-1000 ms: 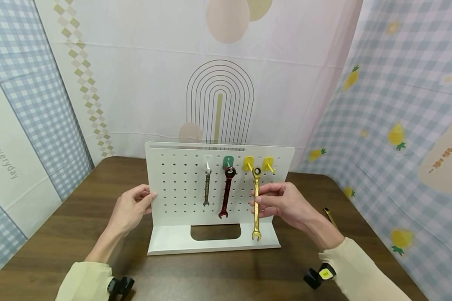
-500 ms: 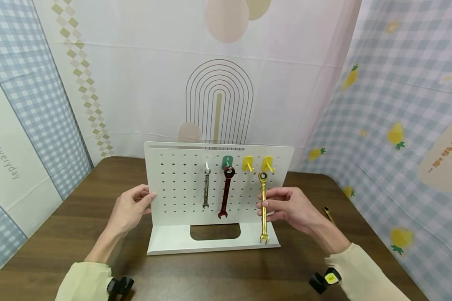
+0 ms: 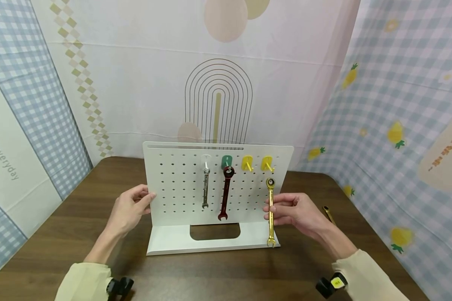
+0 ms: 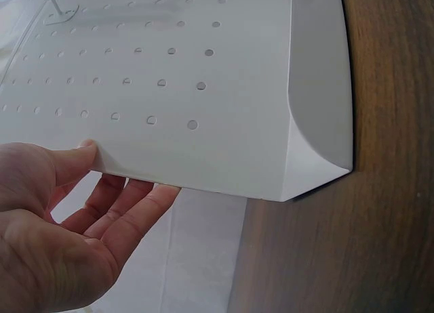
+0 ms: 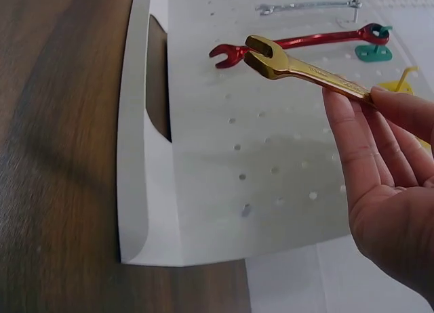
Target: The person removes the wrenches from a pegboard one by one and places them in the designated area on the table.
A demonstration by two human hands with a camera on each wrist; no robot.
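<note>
My left hand (image 3: 129, 209) grips the left edge of a white pegboard (image 3: 181, 200), thumb on the front and fingers behind, as the left wrist view (image 4: 88, 218) shows. In my right hand (image 3: 299, 213) a gold ratcheting combination wrench (image 3: 271, 225) is pinched between thumb and fingers. It hangs upright in front of the board's right side, ring end up and below the far-right yellow hook (image 3: 266, 163). A red wrench (image 3: 225, 196) hangs on the green hook (image 3: 227, 160), and a smaller silver wrench (image 3: 205, 188) on the clear hook. The second yellow hook (image 3: 247, 162) bears nothing.
Another gold wrench (image 3: 328, 214) lies on the brown wooden table (image 3: 218, 276), right of the board and partly hidden by my right forearm. The board's base has a cut-out slot (image 3: 214, 232). Patterned cloths (image 3: 143, 92) stand behind and at both sides.
My right hand has moved the gold wrench right and down, away from the yellow hooks toward the board's right edge. My left hand has stayed on the left edge.
</note>
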